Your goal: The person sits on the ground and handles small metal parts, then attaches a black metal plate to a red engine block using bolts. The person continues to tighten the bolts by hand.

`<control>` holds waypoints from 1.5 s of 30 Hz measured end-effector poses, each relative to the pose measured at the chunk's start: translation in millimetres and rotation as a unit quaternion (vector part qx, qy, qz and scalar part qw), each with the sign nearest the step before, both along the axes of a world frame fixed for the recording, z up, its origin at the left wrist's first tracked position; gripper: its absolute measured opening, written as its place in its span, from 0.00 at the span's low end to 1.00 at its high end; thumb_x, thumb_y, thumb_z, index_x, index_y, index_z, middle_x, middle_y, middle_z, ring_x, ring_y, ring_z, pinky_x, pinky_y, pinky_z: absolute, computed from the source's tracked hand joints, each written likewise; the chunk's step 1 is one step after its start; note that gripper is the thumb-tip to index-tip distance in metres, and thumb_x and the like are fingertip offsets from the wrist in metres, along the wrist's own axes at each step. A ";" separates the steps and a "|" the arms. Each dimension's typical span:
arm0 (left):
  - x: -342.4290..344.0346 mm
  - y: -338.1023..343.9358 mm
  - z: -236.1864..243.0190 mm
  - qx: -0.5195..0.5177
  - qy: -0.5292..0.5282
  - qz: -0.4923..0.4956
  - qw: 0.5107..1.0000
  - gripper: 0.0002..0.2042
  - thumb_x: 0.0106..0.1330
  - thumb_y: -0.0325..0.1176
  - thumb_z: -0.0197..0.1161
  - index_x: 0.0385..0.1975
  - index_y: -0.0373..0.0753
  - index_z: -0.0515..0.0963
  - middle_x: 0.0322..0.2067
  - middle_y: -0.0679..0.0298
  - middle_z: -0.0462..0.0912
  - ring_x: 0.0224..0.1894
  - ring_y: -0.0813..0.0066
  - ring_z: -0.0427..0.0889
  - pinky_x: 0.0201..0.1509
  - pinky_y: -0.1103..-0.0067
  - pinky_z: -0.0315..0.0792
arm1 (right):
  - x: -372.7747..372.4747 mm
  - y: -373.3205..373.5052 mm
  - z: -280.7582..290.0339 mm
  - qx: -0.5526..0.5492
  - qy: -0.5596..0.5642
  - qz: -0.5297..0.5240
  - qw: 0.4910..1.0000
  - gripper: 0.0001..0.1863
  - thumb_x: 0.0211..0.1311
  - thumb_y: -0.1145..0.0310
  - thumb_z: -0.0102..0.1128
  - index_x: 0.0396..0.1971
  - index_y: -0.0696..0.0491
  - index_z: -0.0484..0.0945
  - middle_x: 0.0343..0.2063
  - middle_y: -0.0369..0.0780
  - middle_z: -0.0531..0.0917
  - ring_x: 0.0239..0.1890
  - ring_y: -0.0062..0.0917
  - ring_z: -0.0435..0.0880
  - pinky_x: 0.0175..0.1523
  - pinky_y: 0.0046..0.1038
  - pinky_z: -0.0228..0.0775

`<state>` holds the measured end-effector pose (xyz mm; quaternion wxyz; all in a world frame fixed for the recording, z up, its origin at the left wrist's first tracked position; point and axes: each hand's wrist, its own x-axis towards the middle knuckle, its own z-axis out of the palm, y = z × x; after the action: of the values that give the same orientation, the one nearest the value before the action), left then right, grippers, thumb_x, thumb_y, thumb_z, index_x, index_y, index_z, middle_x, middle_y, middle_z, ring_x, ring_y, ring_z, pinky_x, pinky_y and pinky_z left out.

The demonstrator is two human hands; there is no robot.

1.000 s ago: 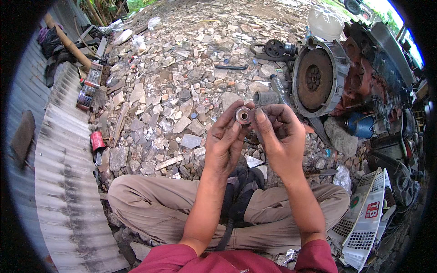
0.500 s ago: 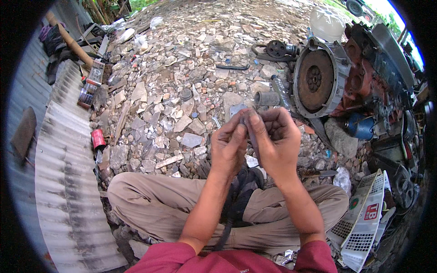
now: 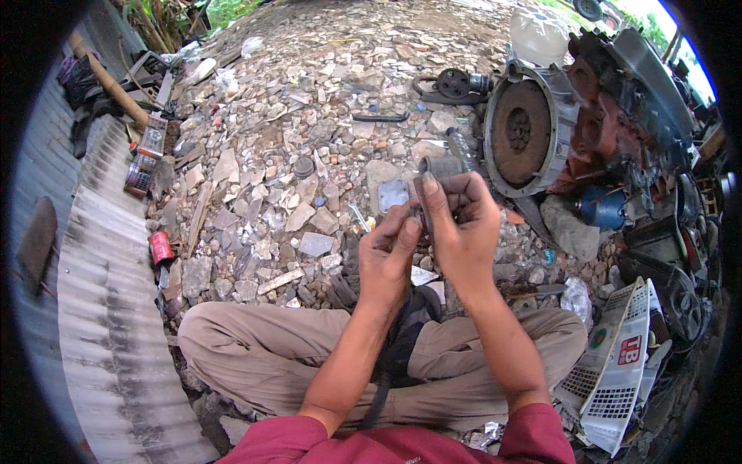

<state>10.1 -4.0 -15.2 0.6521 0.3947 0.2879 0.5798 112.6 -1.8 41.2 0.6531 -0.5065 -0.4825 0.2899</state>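
My left hand [image 3: 388, 251] and my right hand [image 3: 467, 236] are raised close together above my crossed legs. Pinched between the fingertips of both is a small dark piece [image 3: 418, 210], thin and strip-like; the fingers cover most of it, so its kind is unclear. Just past the hands lie a squarish grey metal plate [image 3: 393, 197] and a grey metal cylinder sleeve [image 3: 443, 165]. A small wrench [image 3: 359, 218] rests on the rubble left of the fingers. Below the wrists, a dark strap [image 3: 380, 390] runs down over my lap.
At right stand an engine block [image 3: 587, 131] with a round rusty flywheel [image 3: 519, 135], a blue canister [image 3: 601, 209] and a white plastic crate [image 3: 617, 394]. Corrugated sheet [image 3: 116, 309] lines the left, near a red can [image 3: 161, 247]. Broken tile and stone [image 3: 309, 155] cover the ground.
My right hand has turned and its fingers have shifted, and the dark piece shows less between the hands. The whole scene has slid slightly left as the view moved.
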 end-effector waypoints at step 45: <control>-17.3 16.4 22.6 -0.084 -0.210 -0.026 0.974 0.28 0.78 0.52 0.44 0.58 0.29 0.70 0.41 0.60 0.80 0.41 0.74 0.77 0.48 0.76 0.71 | -11.1 -10.8 -7.7 0.023 -0.167 0.004 0.986 0.11 0.64 0.69 0.66 0.28 0.57 0.75 0.21 0.37 0.81 0.24 0.13 0.78 0.27 0.22 0.69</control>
<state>-7.3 12.5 7.4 0.7435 0.2152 0.1817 0.6065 101.6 -12.7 33.6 0.5739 -0.5309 -0.5931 0.1925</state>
